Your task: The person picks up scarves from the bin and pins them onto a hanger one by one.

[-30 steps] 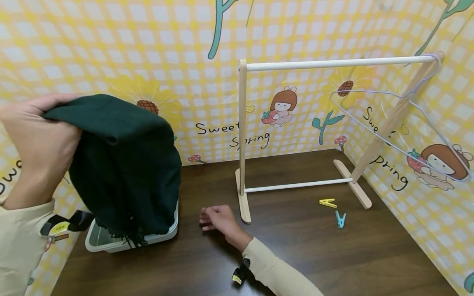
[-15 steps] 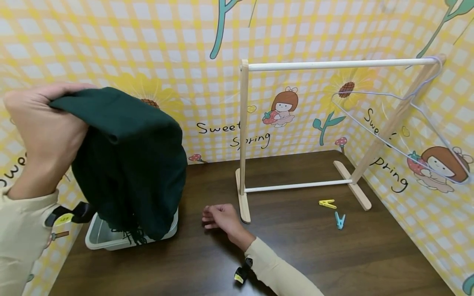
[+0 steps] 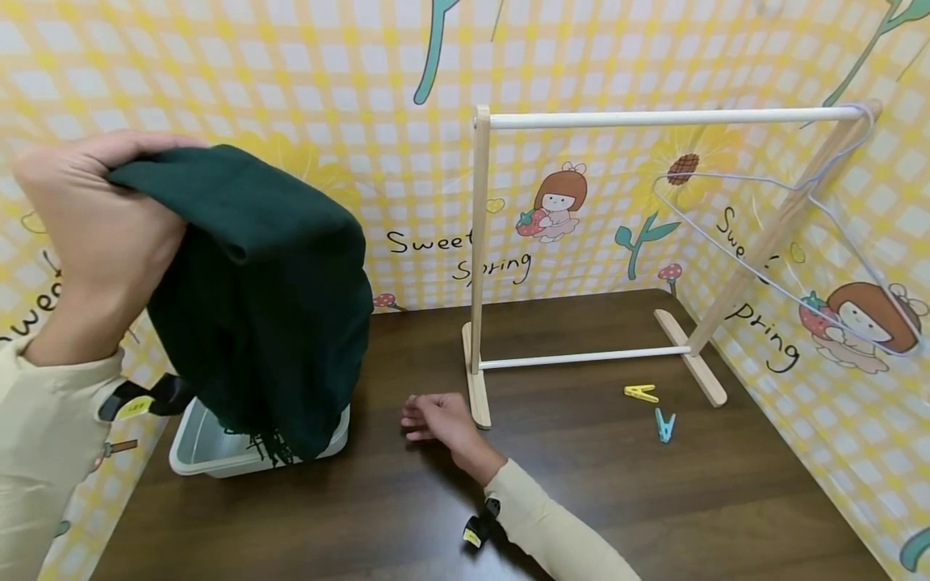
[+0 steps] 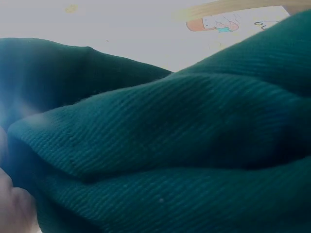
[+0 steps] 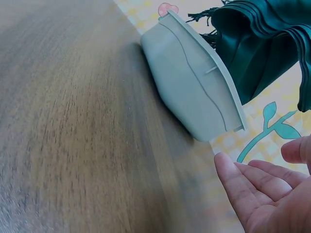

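A dark green fringed scarf (image 3: 283, 298) hangs in folds from my left hand (image 3: 109, 218), which grips it by its upper edge. Its fringe dangles at the mouth of a pale grey-green basin (image 3: 218, 464) on the table. Green ribbed folds fill most of the left wrist view, with part of the left hand (image 4: 17, 208) at the lower left. My right hand (image 3: 443, 424) is near the foot of the wooden rack, fingers relaxed and holding nothing. In the right wrist view, its fingers (image 5: 262, 182) extend below the basin (image 5: 184, 77), with the scarf (image 5: 262, 48) above.
A wooden rack with a white top rail (image 3: 654, 119) stands at the back right. A pale purple wire hanger (image 3: 814, 181) hangs at the rail's right end. A yellow clothespin (image 3: 641, 394) and a blue clothespin (image 3: 664, 425) lie before the rack. Patterned yellow cloth walls enclose the table.
My left hand has risen and shifted slightly right, lifting the scarf, so more of the basin's inside shows. The right hand has barely moved.
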Demonstrator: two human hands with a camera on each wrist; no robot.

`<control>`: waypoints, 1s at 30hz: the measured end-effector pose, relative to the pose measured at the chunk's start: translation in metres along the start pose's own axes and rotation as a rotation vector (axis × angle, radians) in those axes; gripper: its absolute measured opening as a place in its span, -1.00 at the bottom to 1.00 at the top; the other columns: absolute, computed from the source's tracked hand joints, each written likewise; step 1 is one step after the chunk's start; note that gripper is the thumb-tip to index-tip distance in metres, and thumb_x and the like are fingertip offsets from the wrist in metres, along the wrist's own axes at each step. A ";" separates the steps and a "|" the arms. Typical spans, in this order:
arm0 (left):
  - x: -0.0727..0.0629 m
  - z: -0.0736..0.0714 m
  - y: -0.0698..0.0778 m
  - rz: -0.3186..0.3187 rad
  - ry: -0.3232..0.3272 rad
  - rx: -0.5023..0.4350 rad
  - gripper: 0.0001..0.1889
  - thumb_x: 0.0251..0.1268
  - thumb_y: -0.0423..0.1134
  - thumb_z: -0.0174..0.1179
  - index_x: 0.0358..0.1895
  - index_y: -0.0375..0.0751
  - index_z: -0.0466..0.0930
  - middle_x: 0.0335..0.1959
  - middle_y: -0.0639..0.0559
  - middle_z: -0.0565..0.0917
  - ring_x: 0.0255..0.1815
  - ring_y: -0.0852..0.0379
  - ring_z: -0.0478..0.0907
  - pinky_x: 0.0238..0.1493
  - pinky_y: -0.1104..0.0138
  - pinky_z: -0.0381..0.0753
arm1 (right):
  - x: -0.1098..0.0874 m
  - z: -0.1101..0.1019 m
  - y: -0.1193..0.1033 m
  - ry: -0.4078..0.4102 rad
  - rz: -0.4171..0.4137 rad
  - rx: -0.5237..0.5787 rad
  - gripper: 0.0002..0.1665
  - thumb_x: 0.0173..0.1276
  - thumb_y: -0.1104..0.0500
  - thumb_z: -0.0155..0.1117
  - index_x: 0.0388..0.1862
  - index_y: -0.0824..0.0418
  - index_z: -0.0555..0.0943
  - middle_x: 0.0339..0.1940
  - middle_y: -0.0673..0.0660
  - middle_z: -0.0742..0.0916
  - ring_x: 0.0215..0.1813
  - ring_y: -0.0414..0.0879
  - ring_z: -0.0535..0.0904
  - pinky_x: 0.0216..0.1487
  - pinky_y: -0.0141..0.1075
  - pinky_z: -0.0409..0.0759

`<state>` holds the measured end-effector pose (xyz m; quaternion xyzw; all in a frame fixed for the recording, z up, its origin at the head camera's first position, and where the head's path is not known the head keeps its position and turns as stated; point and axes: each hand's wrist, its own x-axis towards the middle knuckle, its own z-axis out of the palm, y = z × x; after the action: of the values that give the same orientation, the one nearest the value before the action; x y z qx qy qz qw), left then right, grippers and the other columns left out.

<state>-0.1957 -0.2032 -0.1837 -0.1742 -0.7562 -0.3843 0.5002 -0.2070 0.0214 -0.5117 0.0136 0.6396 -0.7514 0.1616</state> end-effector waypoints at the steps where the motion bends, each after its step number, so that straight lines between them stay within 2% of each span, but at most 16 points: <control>1: 0.001 0.001 0.001 0.008 0.000 0.001 -0.79 0.24 -0.19 0.37 -0.26 -0.28 0.84 -0.47 0.70 0.61 -0.44 0.63 0.59 -0.16 0.63 0.53 | 0.000 -0.001 -0.001 -0.001 -0.006 -0.001 -0.61 0.46 0.23 0.13 0.01 0.55 0.67 -0.05 0.45 0.77 -0.15 0.06 0.81 -0.24 -0.20 0.77; 5: 0.002 0.003 0.006 0.029 0.000 -0.016 -0.79 0.25 -0.21 0.34 -0.27 -0.31 0.84 -0.45 0.67 0.62 -0.41 0.60 0.61 -0.12 0.62 0.54 | -0.001 -0.004 -0.004 -0.002 -0.014 -0.008 -0.61 0.48 0.22 0.13 0.01 0.54 0.67 -0.05 0.44 0.77 -0.11 0.11 0.80 -0.22 -0.18 0.78; 10: 0.000 0.008 0.011 0.091 -0.002 -0.051 -0.84 0.23 -0.28 0.32 -0.31 -0.30 0.85 -0.41 0.40 0.74 -0.39 0.55 0.63 -0.12 0.60 0.55 | -0.004 -0.008 -0.003 0.003 0.004 -0.013 -0.62 0.48 0.21 0.14 0.01 0.53 0.68 -0.04 0.44 0.77 -0.14 0.04 0.81 -0.22 -0.21 0.77; 15: -0.004 0.016 0.016 0.122 -0.013 -0.086 -0.85 0.20 -0.32 0.34 -0.33 -0.35 0.84 -0.39 0.30 0.77 -0.35 0.50 0.65 -0.12 0.59 0.55 | -0.007 -0.011 -0.001 0.008 0.008 -0.010 -0.61 0.47 0.21 0.13 -0.01 0.53 0.69 -0.06 0.44 0.77 -0.18 -0.01 0.81 -0.24 -0.22 0.77; 17: -0.004 0.020 0.018 0.135 -0.004 -0.100 -0.85 0.20 -0.31 0.35 -0.35 -0.36 0.84 -0.41 0.18 0.78 -0.35 0.49 0.64 -0.12 0.59 0.55 | -0.007 -0.012 -0.001 0.007 0.009 -0.007 -0.61 0.48 0.21 0.13 -0.02 0.53 0.68 -0.06 0.44 0.78 -0.18 -0.02 0.81 -0.22 -0.21 0.77; 19: -0.003 0.023 0.020 0.163 0.012 -0.111 -0.84 0.18 -0.30 0.37 -0.38 -0.35 0.84 -0.44 -0.03 0.80 -0.36 0.49 0.63 -0.14 0.58 0.54 | -0.007 -0.013 -0.002 0.008 0.013 -0.004 -0.61 0.48 0.20 0.14 -0.02 0.52 0.69 -0.05 0.43 0.78 -0.19 -0.04 0.81 -0.21 -0.20 0.77; 20: -0.003 0.025 0.021 0.175 0.018 -0.113 -0.84 0.18 -0.29 0.37 -0.39 -0.33 0.84 -0.45 -0.05 0.79 -0.36 0.49 0.63 -0.14 0.58 0.54 | -0.007 -0.014 -0.002 0.011 0.013 -0.005 -0.61 0.49 0.19 0.15 -0.02 0.52 0.69 -0.06 0.42 0.78 -0.19 -0.04 0.81 -0.21 -0.20 0.77; 23: -0.002 0.029 0.023 0.208 0.037 -0.123 -0.81 0.17 -0.23 0.39 -0.42 -0.31 0.85 -0.46 -0.26 0.76 -0.35 0.50 0.61 -0.13 0.57 0.53 | -0.007 -0.015 -0.003 0.019 0.012 -0.001 -0.61 0.48 0.18 0.16 -0.01 0.52 0.69 -0.05 0.42 0.78 -0.17 -0.02 0.81 -0.21 -0.20 0.77; 30: -0.001 0.036 0.027 0.263 0.051 -0.120 -0.73 0.15 -0.10 0.40 -0.43 -0.28 0.85 -0.46 -0.32 0.75 -0.32 0.56 0.60 -0.10 0.58 0.54 | -0.010 -0.019 -0.007 0.017 -0.015 0.002 -0.60 0.49 0.20 0.15 0.01 0.54 0.67 -0.03 0.44 0.77 -0.11 0.08 0.81 -0.21 -0.18 0.78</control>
<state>-0.2008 -0.1584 -0.1807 -0.2915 -0.6895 -0.3645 0.5538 -0.2030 0.0431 -0.5062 0.0153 0.6401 -0.7532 0.1506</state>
